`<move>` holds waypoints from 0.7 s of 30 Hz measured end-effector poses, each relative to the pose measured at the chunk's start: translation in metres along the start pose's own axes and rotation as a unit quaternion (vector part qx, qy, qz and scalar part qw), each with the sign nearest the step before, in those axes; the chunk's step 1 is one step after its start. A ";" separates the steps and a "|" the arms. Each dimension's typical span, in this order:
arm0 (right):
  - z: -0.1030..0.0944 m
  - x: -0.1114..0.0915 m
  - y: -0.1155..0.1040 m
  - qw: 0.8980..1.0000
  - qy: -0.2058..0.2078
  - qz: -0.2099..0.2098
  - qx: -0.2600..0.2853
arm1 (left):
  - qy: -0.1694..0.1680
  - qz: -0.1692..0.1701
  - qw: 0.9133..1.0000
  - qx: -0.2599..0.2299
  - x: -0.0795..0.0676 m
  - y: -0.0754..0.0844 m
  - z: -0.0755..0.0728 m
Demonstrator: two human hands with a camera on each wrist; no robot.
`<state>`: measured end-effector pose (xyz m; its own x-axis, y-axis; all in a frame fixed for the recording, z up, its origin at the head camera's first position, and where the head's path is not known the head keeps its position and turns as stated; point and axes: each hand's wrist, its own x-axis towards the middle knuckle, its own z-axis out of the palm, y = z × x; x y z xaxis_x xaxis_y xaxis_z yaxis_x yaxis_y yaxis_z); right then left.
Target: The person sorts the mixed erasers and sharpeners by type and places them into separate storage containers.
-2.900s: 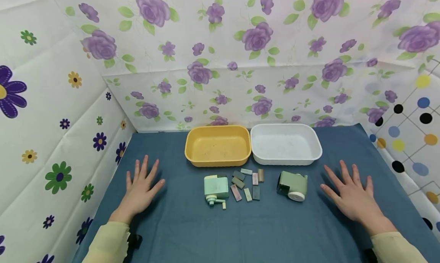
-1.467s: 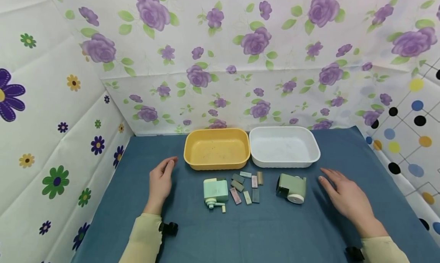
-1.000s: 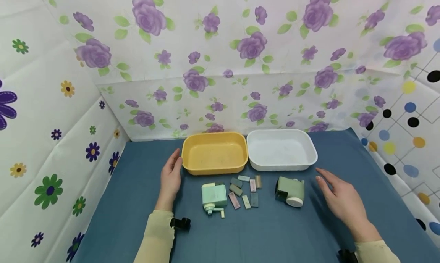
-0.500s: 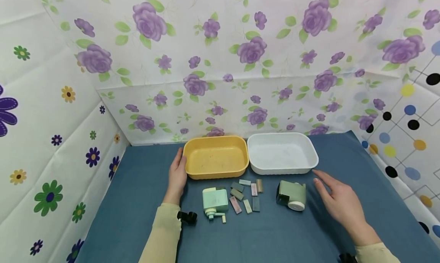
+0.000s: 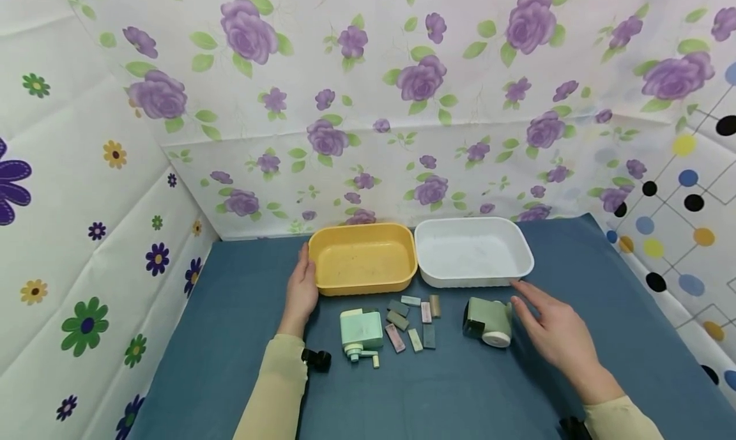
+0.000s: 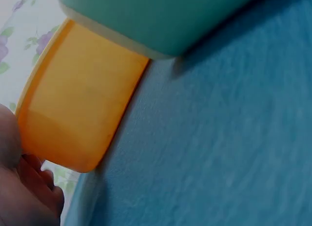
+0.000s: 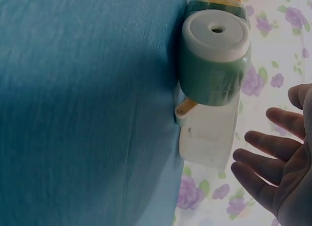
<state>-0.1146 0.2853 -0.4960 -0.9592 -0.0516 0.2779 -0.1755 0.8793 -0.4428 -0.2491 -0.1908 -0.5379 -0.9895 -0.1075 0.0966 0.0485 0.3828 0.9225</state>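
- The left hand point(image 5: 301, 297) is touching the left end of the yellow tray point(image 5: 363, 260). Its fingers are lying close together along the outside, and its thumb is resting by the rim.
- The right hand point(image 5: 556, 338) is reaching toward the near right corner of the white tray point(image 5: 474, 253). Its fingers are stretching out, spreading apart and holding nothing. I am not able to tell if a fingertip is touching the tray.
- Both trays are sitting side by side at the back of the counter point(image 5: 414, 402), with yellow on the left and white on the right.
- A light green pencil sharpener point(image 5: 361, 329) is lying in front of the yellow tray, and its little handle point(image 5: 369, 356) is pointing to the right.
- A dark green pencil sharpener point(image 5: 487, 318) is lying in front of the white tray, just beside the right hand. Its round white end point(image 7: 215, 35) is showing a small hole.
- Eight small blocks point(image 5: 429, 336) are lying between the sharpeners.
- A blue cloth point(image 5: 247, 363) is covering the counter.
- A flowery sheet point(image 5: 368, 108) is hanging behind the trays.
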 end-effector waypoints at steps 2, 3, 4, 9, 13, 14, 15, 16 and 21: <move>0.001 0.000 -0.001 1.000 -0.001 -0.003 0.001 | 0.000 0.007 1.000 0.028 0.001 -0.001 0.000; 0.002 0.000 -0.002 1.000 -0.001 -0.005 0.003 | -0.002 0.010 0.999 0.038 0.002 -0.001 0.000; 0.003 0.000 -0.003 1.000 0.000 -0.008 0.003 | -0.004 0.013 0.999 0.047 0.003 -0.001 0.000; 0.008 0.002 -0.006 0.999 0.012 -0.041 0.011 | -0.004 0.028 0.998 0.064 0.005 -0.001 -0.001; 0.011 0.003 -0.009 0.998 -0.017 -0.065 0.021 | 0.006 0.046 0.995 0.087 0.003 -0.002 -0.001; 0.012 0.004 -0.009 0.997 -0.029 -0.068 0.026 | 0.007 0.050 0.994 0.092 0.003 -0.002 -0.002; 0.012 0.004 -0.009 0.996 -0.041 -0.072 0.031 | 0.008 0.052 0.994 0.097 0.003 -0.002 -0.002; 0.013 0.005 -0.009 0.995 -0.053 -0.074 0.036 | 0.008 0.053 0.993 0.101 0.002 -0.001 -0.002; 0.015 0.007 -0.007 0.990 -0.099 -0.084 0.049 | 0.009 0.055 0.991 0.119 0.002 0.002 -0.002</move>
<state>-0.1234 0.2714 -0.5040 -0.9376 -0.2929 0.1872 -0.3475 0.8004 -0.4884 -0.2506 -0.1924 -0.5351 -0.9773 -0.0682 0.2005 0.1206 0.5991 0.7915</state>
